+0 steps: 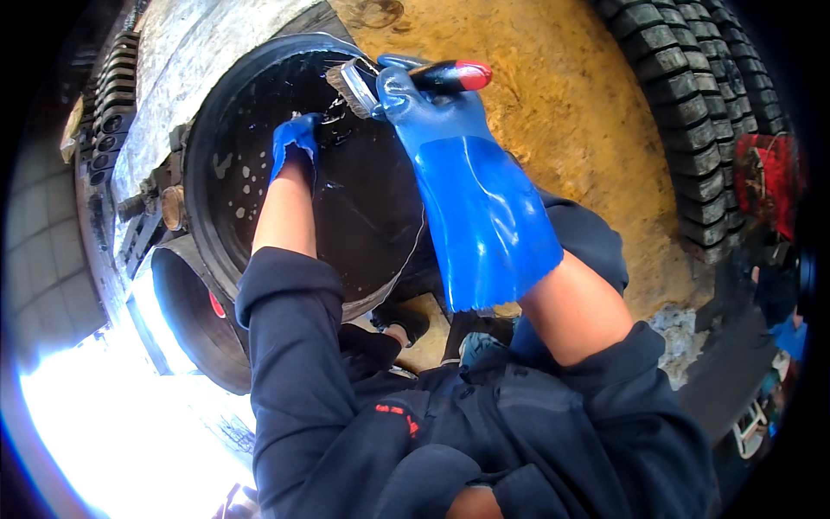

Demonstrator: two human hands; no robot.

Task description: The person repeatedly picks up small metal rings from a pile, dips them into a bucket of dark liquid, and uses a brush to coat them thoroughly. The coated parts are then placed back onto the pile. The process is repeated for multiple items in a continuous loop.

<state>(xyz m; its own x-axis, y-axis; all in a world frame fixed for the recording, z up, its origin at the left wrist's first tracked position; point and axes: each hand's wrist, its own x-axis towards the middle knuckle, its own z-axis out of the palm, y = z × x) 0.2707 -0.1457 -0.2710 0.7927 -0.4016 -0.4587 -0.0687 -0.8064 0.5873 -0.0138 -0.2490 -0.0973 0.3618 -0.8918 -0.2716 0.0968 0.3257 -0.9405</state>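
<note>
R hand grips blk/red-handled brush, bristles prob. brown.

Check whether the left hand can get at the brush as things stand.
Likely yes: the left hand looks close to the brush, which the right hand holds, and nothing visible blocks the gap, though depth is hard to judge.

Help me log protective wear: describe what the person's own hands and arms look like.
The right hand wears a long blue rubbery glove with a glossy, brighter, flared cuff ending in a serrated edge. The left hand wears a short blue glove with an uneven edge. Bare forearms meet dark navy-black fabric sleeves, rolled up. No sleeve markings show.
</note>
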